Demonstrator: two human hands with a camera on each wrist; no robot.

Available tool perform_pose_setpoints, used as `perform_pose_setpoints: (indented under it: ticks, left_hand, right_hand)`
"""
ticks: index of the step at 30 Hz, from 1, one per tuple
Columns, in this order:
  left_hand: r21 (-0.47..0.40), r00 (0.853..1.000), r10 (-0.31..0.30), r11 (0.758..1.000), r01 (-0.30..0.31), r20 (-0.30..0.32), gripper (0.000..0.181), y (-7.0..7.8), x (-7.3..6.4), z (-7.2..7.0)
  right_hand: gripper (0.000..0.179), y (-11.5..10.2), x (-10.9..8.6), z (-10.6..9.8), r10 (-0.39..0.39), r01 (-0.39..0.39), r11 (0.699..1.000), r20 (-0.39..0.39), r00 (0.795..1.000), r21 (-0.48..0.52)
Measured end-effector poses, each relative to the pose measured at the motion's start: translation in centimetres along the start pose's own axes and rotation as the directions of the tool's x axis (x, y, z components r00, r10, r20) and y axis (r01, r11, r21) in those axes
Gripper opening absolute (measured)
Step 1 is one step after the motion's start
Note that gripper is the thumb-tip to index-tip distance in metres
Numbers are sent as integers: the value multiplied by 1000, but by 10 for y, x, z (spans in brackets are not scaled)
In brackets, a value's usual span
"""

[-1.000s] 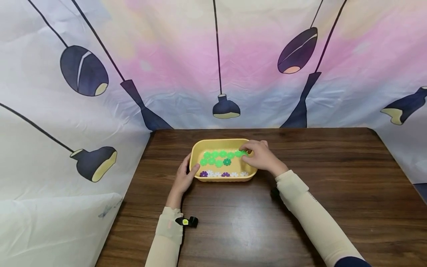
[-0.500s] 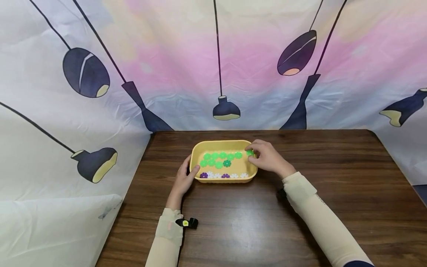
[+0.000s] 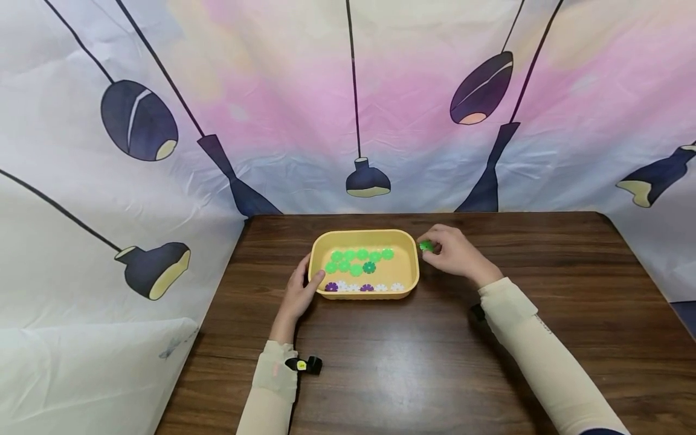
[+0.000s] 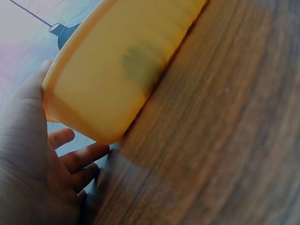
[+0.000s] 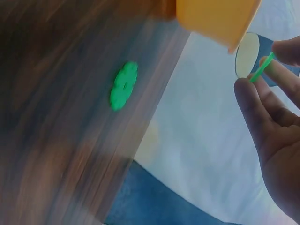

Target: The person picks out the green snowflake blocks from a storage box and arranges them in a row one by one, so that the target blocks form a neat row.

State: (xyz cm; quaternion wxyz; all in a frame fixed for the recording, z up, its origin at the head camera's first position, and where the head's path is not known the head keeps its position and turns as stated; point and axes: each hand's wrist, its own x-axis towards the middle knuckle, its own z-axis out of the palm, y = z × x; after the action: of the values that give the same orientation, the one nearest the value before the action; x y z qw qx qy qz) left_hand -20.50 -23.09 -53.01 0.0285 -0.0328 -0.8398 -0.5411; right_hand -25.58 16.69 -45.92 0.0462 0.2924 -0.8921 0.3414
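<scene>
A shallow yellow plastic tray (image 3: pixel 409 264) stands on the table; inside lie several light-green flower-shaped plastic pieces (image 3: pixel 362 254), a darker green one (image 3: pixel 369 267), and purple (image 3: pixel 367 288) and white (image 3: pixel 397 287) ones along its front side. My left hand (image 3: pixel 300 291) holds the tray's left end, thumb over the rim and fingers outside. Just beyond the right end, my right hand (image 3: pixel 455 252) pinches a green flower piece (image 5: pixel 261 68) between thumb and fingertips, seen edge-on in the right wrist view. Another green flower piece (image 5: pixel 124 86) appears there against the tabletop, apart from the hand.
The dark wooden table (image 3: pixel 375 368) extends in front of the tray and to its right. Behind and to the left hangs a pastel backdrop (image 3: pixel 304 121) printed with lamps. A small black device (image 3: pixel 304 365) is strapped to the left wrist.
My right hand has moved from inside the tray's right end to the right, out past the rim, taking a green flower piece along. The left hand and tray keep their place.
</scene>
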Motion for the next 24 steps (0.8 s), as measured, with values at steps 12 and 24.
perform_pose_setpoints:
  ticks: [12, 24]
  left_hand:
    - [35, 1000, 25, 999, -24, -15, 71, -11, 0, -2]
    - [26, 999, 33, 999, -32, -13, 70, -8, 1, 0]
  right_hand:
    - [24, 18, -17, -16, 21, -15, 995, 65, 998, -95]
    - [23, 35, -33, -25, 75, -62, 986, 83, 994, -152]
